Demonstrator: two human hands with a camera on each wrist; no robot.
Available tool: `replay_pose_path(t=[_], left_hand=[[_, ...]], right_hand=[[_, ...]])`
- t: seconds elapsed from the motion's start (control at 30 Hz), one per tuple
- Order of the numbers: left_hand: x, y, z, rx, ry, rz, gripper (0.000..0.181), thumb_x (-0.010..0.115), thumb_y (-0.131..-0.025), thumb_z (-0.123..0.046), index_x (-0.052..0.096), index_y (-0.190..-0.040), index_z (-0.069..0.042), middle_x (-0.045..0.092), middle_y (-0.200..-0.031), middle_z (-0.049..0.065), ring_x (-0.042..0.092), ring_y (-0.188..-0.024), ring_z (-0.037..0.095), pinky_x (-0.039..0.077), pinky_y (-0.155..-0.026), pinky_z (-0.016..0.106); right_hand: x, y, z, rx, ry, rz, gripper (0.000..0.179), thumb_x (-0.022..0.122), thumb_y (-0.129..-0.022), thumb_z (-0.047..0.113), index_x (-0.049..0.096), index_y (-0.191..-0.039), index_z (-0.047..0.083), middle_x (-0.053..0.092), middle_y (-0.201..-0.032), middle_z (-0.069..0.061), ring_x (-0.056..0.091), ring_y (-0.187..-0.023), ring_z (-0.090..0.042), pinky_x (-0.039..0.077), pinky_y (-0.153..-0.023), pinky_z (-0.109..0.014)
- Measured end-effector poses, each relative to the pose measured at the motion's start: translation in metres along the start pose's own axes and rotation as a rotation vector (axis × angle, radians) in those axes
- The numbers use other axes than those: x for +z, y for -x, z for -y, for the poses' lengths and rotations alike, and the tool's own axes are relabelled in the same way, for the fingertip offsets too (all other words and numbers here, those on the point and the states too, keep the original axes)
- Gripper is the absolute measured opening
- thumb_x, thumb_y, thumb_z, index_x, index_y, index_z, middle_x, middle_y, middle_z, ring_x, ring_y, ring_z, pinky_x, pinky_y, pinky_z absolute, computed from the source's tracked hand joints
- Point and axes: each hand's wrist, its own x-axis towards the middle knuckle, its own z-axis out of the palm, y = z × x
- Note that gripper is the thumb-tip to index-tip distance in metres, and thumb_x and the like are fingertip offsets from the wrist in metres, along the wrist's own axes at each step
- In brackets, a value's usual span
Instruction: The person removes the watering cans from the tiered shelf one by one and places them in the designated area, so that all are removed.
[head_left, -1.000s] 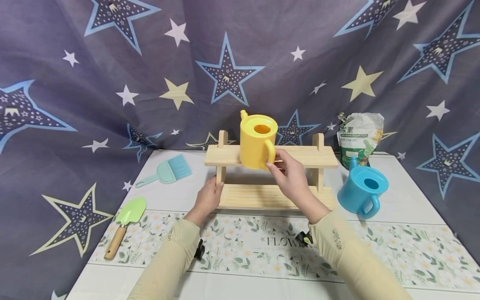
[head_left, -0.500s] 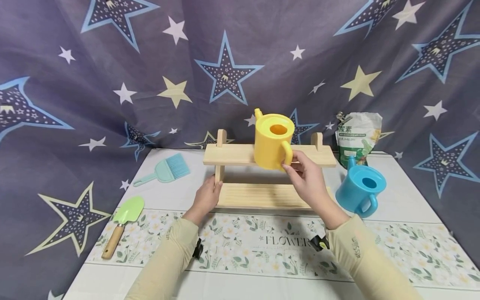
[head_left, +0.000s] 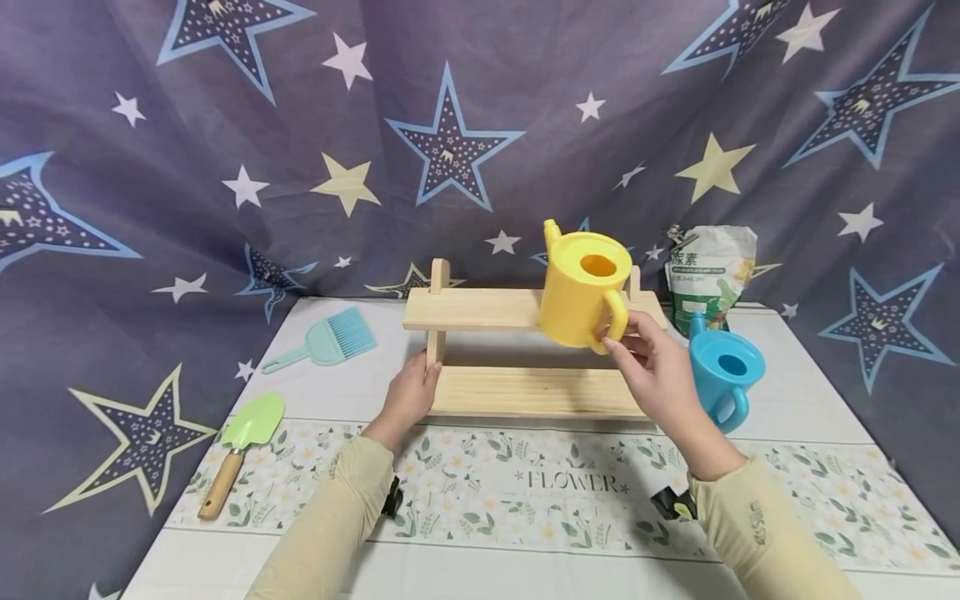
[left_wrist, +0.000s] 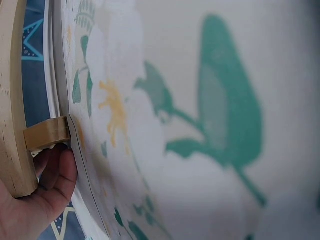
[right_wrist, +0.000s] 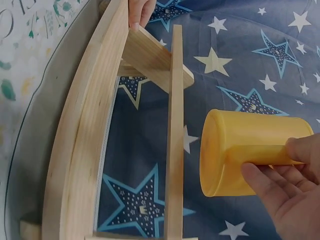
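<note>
In the head view my right hand (head_left: 660, 371) pinches the handle of a yellow watering can (head_left: 573, 304), holding it up before the right part of the upper board. The right wrist view shows the can's round base (right_wrist: 209, 152) apart from the shelf boards. My left hand (head_left: 408, 390) grips the left end of the two-tier wooden shelf (head_left: 480, 310), by its post and lower board. Curled fingers (left_wrist: 62, 172) lie around that end in the left wrist view. Close behind my right hand stands a blue watering can (head_left: 723, 362), partly hidden by it.
A bag (head_left: 708, 275) with a clip stands at the back right. On the left lie a teal dustpan-shaped brush (head_left: 326, 337) and a green hand trowel (head_left: 253, 421) with a wooden handle. A star-patterned curtain (head_left: 480, 125) hangs behind the table (head_left: 450, 567).
My right hand has moved to the right along the shelf with the yellow watering can. My left hand keeps its grip on the shelf's left end.
</note>
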Motion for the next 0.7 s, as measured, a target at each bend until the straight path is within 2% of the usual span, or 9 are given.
replay_pose_path(t=[0.1, 0.33, 0.43, 0.7], left_hand=[[0.000, 0.001, -0.001, -0.003, 0.006, 0.003, 0.049, 0.039, -0.106, -0.030, 0.040, -0.144, 0.002, 0.050, -0.135, 0.021, 0.051, -0.124, 0.038, 0.039, -0.104, 0.054], [-0.001, 0.001, -0.001, 0.004, 0.008, -0.002, 0.049, 0.039, -0.106, -0.030, 0.040, -0.144, 0.001, 0.049, -0.136, 0.021, 0.050, -0.125, 0.038, 0.039, -0.104, 0.054], [0.000, 0.001, 0.000, 0.011, 0.011, 0.000, 0.049, 0.039, -0.106, -0.030, 0.040, -0.144, 0.001, 0.050, -0.136, 0.021, 0.050, -0.125, 0.038, 0.039, -0.104, 0.054], [0.000, 0.001, 0.000, 0.011, 0.010, 0.010, 0.050, 0.038, -0.106, -0.031, 0.039, -0.145, 0.002, 0.048, -0.138, 0.021, 0.048, -0.127, 0.038, 0.038, -0.105, 0.054]], right_hand=[[-0.008, 0.004, -0.001, -0.015, 0.011, -0.014, 0.027, 0.066, -0.093, 0.003, 0.060, -0.120, 0.000, 0.067, -0.108, -0.014, 0.069, -0.094, -0.023, 0.052, -0.074, -0.011], [-0.028, 0.012, -0.004, -0.046, 0.066, -0.043, 0.030, 0.065, -0.092, -0.001, 0.059, -0.121, -0.001, 0.067, -0.109, -0.016, 0.062, -0.094, 0.007, 0.050, -0.076, -0.009], [-0.037, 0.017, -0.007, -0.059, 0.081, -0.052, 0.031, 0.065, -0.092, -0.002, 0.059, -0.122, -0.002, 0.067, -0.108, -0.016, 0.061, -0.094, 0.010, 0.050, -0.077, -0.010], [-0.056, 0.030, -0.013, 0.016, 0.096, -0.070, 0.032, 0.063, -0.093, -0.001, 0.057, -0.124, -0.003, 0.065, -0.110, -0.016, 0.060, -0.094, 0.011, 0.049, -0.078, -0.008]])
